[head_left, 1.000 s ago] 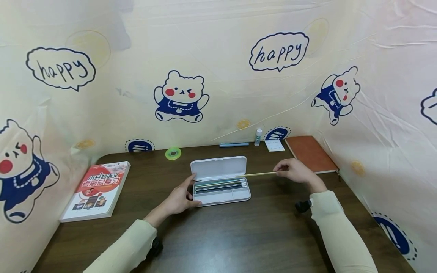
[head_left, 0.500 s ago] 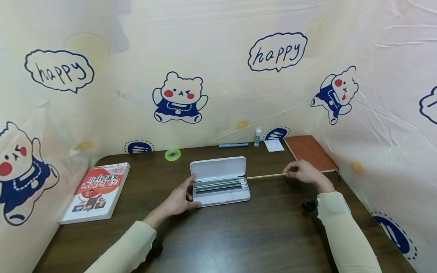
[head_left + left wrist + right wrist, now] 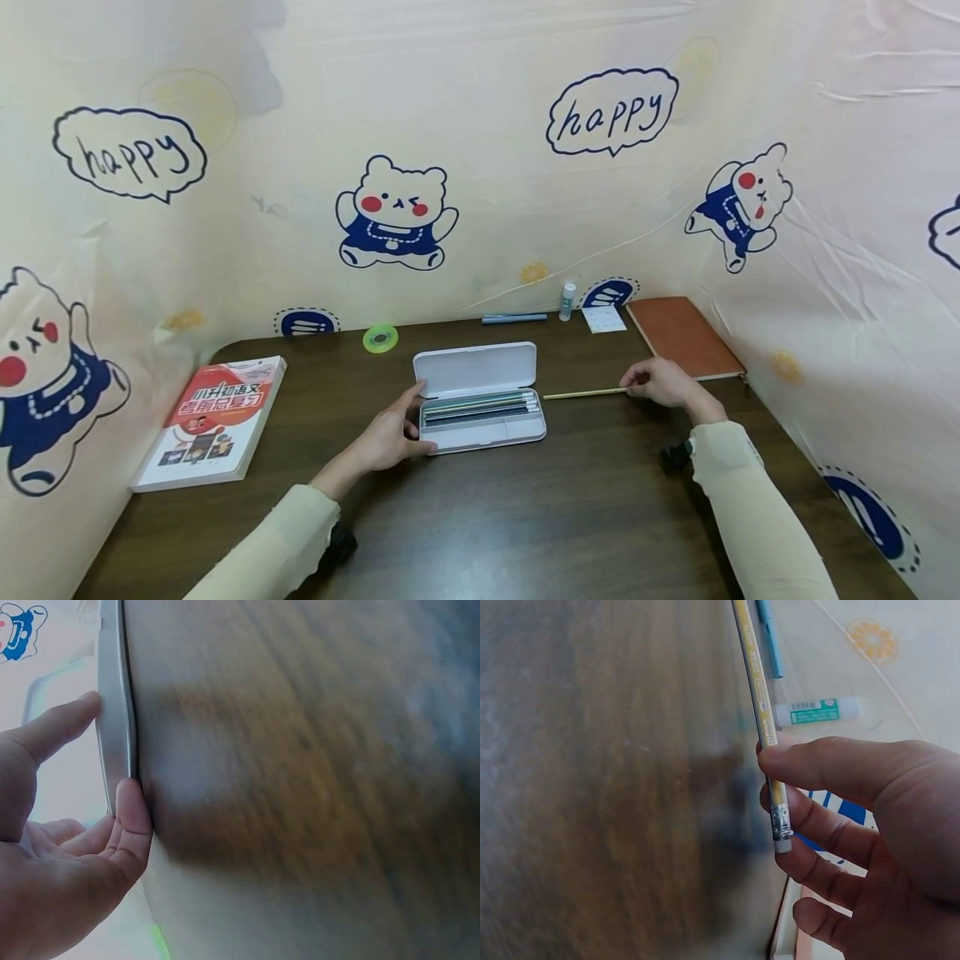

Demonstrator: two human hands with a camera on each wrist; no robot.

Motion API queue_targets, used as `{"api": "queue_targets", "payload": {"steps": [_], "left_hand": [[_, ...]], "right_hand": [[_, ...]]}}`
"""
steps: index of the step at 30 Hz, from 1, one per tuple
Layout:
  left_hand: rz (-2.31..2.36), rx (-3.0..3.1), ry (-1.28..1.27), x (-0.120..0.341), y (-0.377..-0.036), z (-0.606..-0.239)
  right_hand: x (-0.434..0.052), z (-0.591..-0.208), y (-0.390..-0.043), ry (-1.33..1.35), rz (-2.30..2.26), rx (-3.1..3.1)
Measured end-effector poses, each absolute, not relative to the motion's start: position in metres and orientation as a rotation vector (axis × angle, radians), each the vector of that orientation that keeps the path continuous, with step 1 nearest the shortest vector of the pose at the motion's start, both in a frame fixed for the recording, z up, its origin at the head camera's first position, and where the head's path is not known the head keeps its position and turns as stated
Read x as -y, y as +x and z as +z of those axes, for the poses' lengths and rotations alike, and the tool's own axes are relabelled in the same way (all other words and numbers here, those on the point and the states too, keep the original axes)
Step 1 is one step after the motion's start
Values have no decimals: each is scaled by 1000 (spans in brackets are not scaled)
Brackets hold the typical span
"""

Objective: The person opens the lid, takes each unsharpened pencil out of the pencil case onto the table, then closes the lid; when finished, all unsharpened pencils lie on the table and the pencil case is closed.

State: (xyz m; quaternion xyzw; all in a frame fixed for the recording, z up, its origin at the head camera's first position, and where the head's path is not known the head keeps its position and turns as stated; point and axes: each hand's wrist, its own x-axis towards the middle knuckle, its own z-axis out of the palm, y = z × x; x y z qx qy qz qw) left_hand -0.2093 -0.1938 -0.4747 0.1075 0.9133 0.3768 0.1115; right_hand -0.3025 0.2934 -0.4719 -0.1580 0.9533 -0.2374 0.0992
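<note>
An open white pencil case (image 3: 480,398) lies in the middle of the dark wooden table (image 3: 525,517), with several pens and pencils in its tray. My left hand (image 3: 390,433) holds the case's left end (image 3: 114,742), thumb at the front edge and fingers at the lid. To the right of the case, my right hand (image 3: 660,382) pinches the eraser end of a yellow pencil (image 3: 583,393) between thumb and fingers; the pencil (image 3: 759,712) lies low over the table and points toward the case.
A red and white book (image 3: 213,418) lies at the left. At the back are a green tape roll (image 3: 380,337), a blue pen (image 3: 513,318), a glue stick (image 3: 567,301), a note pad (image 3: 603,319) and a brown notebook (image 3: 682,336). Printed cloth walls enclose the table.
My right hand drew the yellow pencil out of the case to the right and lowered it toward the table. The left hand stayed on the case.
</note>
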Motion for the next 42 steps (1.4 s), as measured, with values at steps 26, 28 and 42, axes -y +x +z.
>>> {"api": "queue_targets", "payload": {"steps": [26,28,42], "left_hand": [[1098,-2696,342,194,-208,-477],[1095,-2699,341,194,-208,-477],[1100,-2693,336,195,-208,-478]], "right_hand": [[-252,-454,-290,-649,-846,-2805],[-242,-452,-288,-678,-861,-2795],[-172,-454,-276,-884,-812,-2694]]}}
